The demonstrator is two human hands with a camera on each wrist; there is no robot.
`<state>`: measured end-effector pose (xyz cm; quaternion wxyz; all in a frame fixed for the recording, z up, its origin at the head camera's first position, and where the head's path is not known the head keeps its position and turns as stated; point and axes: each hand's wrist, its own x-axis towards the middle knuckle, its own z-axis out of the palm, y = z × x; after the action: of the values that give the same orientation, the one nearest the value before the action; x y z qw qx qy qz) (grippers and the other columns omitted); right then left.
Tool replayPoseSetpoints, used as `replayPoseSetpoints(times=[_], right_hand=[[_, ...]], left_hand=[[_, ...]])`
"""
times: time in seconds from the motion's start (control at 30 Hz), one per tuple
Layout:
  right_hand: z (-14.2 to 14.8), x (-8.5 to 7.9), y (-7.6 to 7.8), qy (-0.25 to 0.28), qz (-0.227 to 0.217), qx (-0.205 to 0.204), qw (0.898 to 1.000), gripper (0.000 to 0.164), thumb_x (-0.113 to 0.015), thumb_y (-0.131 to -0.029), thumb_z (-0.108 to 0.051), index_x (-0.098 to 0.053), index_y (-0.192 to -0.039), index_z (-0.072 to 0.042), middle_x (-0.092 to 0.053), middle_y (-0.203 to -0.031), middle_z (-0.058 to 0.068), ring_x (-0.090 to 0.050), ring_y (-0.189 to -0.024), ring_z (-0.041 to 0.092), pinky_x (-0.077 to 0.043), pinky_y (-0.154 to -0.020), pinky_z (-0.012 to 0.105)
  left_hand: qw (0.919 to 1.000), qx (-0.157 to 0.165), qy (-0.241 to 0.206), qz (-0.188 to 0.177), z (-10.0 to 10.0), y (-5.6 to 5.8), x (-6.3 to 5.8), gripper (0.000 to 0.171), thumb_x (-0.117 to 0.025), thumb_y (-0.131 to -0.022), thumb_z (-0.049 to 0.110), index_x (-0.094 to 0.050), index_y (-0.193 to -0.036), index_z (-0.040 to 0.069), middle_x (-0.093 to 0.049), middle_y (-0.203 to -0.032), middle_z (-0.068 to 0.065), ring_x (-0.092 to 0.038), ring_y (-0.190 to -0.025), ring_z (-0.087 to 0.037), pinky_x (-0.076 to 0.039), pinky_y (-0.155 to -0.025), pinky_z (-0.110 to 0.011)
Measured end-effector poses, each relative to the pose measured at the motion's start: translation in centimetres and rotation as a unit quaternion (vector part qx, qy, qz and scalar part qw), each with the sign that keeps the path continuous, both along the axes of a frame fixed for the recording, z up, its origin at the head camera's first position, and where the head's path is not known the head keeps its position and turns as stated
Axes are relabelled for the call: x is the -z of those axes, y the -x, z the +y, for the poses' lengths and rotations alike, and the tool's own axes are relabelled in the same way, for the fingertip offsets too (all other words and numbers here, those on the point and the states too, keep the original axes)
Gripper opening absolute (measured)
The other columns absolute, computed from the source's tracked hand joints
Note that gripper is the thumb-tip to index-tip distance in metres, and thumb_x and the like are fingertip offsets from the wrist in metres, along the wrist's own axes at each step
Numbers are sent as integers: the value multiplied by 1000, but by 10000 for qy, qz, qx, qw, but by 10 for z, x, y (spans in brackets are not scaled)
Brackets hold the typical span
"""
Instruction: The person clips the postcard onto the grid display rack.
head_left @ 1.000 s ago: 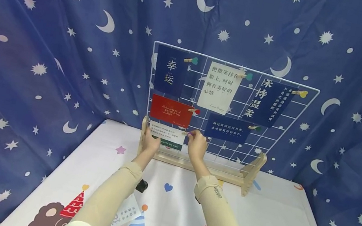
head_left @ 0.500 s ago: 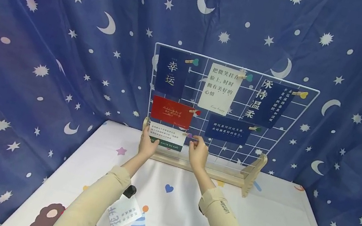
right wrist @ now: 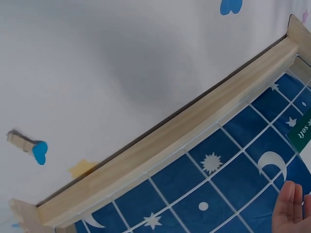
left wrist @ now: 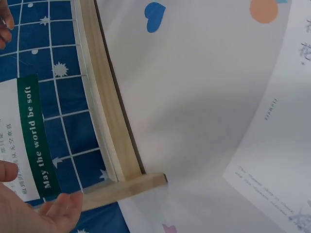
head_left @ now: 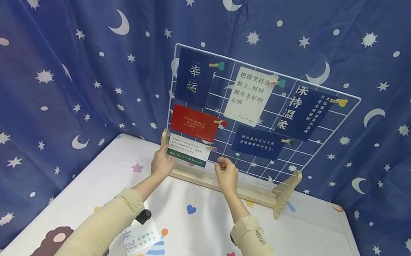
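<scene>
A white card with a green bottom band (head_left: 187, 150) hangs at the lower left of a white wire grid (head_left: 255, 170). A small wooden clothespin with a purple end (head_left: 212, 149) sits at its right edge. Beside the card's lower left corner is my left hand (head_left: 162, 164); in the left wrist view its thumb (left wrist: 8, 171) and fingers (left wrist: 62, 209) are spread apart near the card (left wrist: 36, 141). I cannot tell whether they touch it. My right hand (head_left: 227, 175) is just right of the clothespin, apart from it, fingers loosely bent and holding nothing.
Above hang a red card (head_left: 194, 124), a white card (head_left: 247, 96) and several dark blue cards, each with a clothespin. The grid stands in a wooden base (head_left: 216, 185). A loose white card (head_left: 140, 238) lies on the table; a blue-heart clothespin (right wrist: 29, 145) lies before the base.
My right hand has let go of the purple clothespin and drawn back to the right and down. My left hand has moved left and down, off the card's front.
</scene>
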<state>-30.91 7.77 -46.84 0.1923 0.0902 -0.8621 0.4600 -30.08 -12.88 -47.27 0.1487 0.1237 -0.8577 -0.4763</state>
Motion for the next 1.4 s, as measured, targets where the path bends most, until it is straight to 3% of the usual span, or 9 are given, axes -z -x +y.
replayPoseSetpoints(times=[0.2, 0.4, 0.6, 0.8, 1.07, 1.3, 1.4], right_hand=[[13, -1, -2, -27, -66, -184, 9998, 17, -61, -86, -3, -65, -99, 7, -68, -86, 20, -64, -79, 31, -55, -75, 41], [20, 2, -8, -166, -380, -205, 9989, 17, -61, -88, -7, -65, -99, 5, -68, -86, 18, -63, -80, 29, -54, -76, 40], [29, 4, -14, -246, -468, -138, 9985, 16, -62, -86, -6, -66, -98, 4, -68, -87, 19, -64, -80, 31, -54, -76, 41], [40, 8, -18, -275, -561, -385, 9973, 21, -63, -85, -4, -64, -103, 7, -67, -92, 21, -63, -85, 34, -53, -81, 44], [54, 13, -24, -291, -686, -504, 9959, 22, -63, -87, -5, -63, -105, 7, -67, -98, 21, -63, -88, 33, -53, -83, 43], [72, 15, -30, -210, -771, -869, 9930, 24, -64, -87, -6, -63, -108, 6, -66, -102, 22, -63, -91, 34, -53, -84, 44], [81, 18, -30, -184, -787, -926, 9924, 23, -63, -88, -6, -63, -108, 5, -66, -104, 22, -63, -92, 34, -54, -83, 41]], left_hand=[[9995, 55, 173, -241, -10, -5, 1, 44, -55, -88, 11, -49, -129, -5, -62, -114, -28, -62, -101, -42, -52, -83, -50], [9977, 206, 285, -576, -18, -13, 4, 42, -57, -91, 23, -53, -126, -2, -62, -116, -25, -61, -104, -40, -50, -87, -49], [9974, 425, 297, -511, -25, -19, 9, 43, -57, -91, 23, -54, -124, -3, -63, -112, -25, -61, -103, -39, -49, -88, -49], [9950, 856, 274, -430, -30, -21, 12, 42, -59, -89, 21, -55, -121, -5, -62, -111, -27, -59, -104, -41, -47, -89, -51], [9889, 1280, 367, -664, -36, -26, 15, 40, -58, -91, 21, -55, -120, -6, -60, -115, -28, -56, -107, -40, -47, -88, -50], [9761, 1985, -312, -827, -45, -35, 24, 41, -57, -92, 15, -50, -125, -7, -57, -117, -28, -55, -110, -40, -51, -89, -45], [9717, 2163, -388, -872, -48, -38, 28, 43, -57, -92, 16, -49, -128, -6, -55, -121, -28, -52, -114, -40, -50, -92, -45]])
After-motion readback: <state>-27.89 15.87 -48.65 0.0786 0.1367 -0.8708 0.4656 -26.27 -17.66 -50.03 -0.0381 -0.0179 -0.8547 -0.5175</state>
